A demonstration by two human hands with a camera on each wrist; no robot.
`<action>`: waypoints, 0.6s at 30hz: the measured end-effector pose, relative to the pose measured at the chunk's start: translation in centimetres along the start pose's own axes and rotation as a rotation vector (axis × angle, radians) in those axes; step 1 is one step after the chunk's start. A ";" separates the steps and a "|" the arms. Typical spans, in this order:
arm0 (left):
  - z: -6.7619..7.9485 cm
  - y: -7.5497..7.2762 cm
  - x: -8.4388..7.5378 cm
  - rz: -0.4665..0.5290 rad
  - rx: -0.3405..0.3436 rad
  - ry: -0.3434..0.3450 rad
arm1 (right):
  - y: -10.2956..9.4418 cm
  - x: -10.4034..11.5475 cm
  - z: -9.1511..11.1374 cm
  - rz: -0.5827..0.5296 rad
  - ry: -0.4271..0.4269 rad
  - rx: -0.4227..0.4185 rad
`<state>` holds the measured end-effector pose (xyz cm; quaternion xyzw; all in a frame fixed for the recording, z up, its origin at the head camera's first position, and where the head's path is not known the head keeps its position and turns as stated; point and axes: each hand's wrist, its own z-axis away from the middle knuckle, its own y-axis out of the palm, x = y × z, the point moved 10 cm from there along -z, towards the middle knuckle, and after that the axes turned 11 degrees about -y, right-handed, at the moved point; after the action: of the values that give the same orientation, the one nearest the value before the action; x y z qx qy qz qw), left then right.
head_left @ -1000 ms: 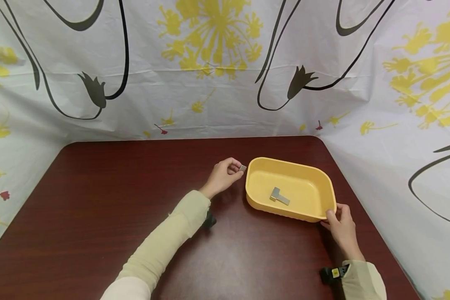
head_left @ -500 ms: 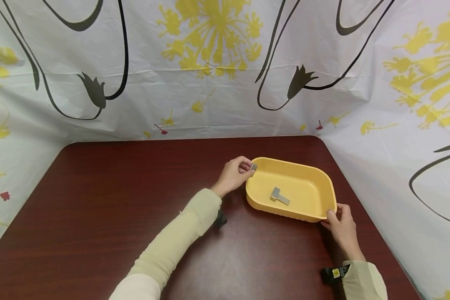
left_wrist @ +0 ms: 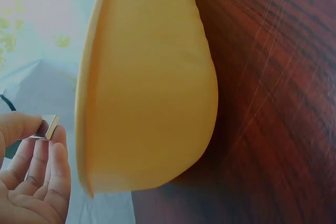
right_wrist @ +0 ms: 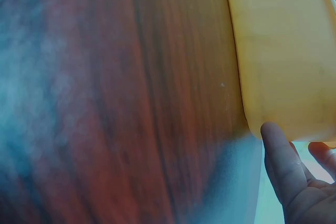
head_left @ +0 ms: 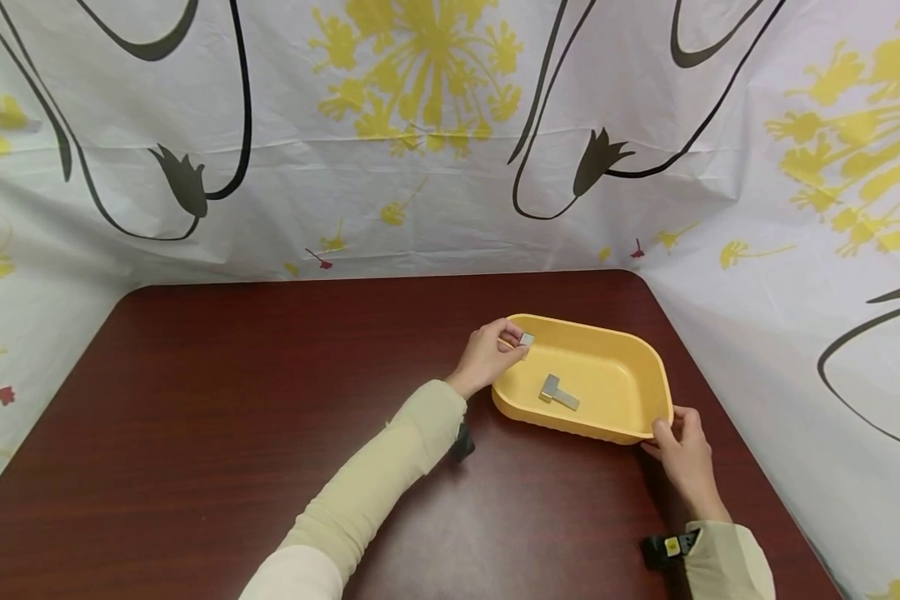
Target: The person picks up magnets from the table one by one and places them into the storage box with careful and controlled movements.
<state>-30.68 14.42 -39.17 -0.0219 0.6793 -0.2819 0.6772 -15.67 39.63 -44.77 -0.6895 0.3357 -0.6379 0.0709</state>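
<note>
My left hand (head_left: 486, 358) pinches a small flat silver metal block (head_left: 527, 340) between thumb and fingertips, over the left end of a yellow plastic basin (head_left: 600, 333). The left wrist view shows the block (left_wrist: 50, 127) with a shiny gold-toned edge, beside the basin's rim. Inside the basin lies a silver T-shaped piece or pair of pieces (head_left: 551, 387), its narrower bar pointing right. At the near right corner my right hand (head_left: 682, 458) grips the basin's rim, thumb on top and fingers beneath. In the right wrist view its fingers (right_wrist: 283, 161) touch the basin's outer wall.
The basin stands on a dark reddish-brown wooden table (head_left: 270, 400), near its right edge. A white curtain (head_left: 450, 208) with yellow and grey plant prints hangs behind and on both sides. Each wrist carries a black camera mount, the right one (head_left: 663, 550) resting low near the tabletop.
My left hand has carried the small metal block rightward, from just outside the basin's left rim to over its inside. The right hand and the basin have stayed put.
</note>
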 end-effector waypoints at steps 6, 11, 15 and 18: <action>-0.2 1.1 -0.1 -0.003 0.016 0.001 | 0.1 0.1 0.0 -0.006 -0.007 0.008; -0.6 1.8 0.1 -0.026 0.020 -0.017 | 0.2 0.1 0.0 -0.013 -0.008 0.022; -1.0 2.3 0.3 -0.032 0.029 -0.041 | 0.2 0.0 0.0 -0.011 -0.009 0.022; -1.4 2.4 0.4 -0.033 0.031 -0.064 | 0.1 0.0 0.0 -0.012 -0.011 0.019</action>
<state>-31.17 16.80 -40.64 -0.0316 0.6526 -0.3025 0.6940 -15.71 39.55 -44.83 -0.6943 0.3249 -0.6377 0.0756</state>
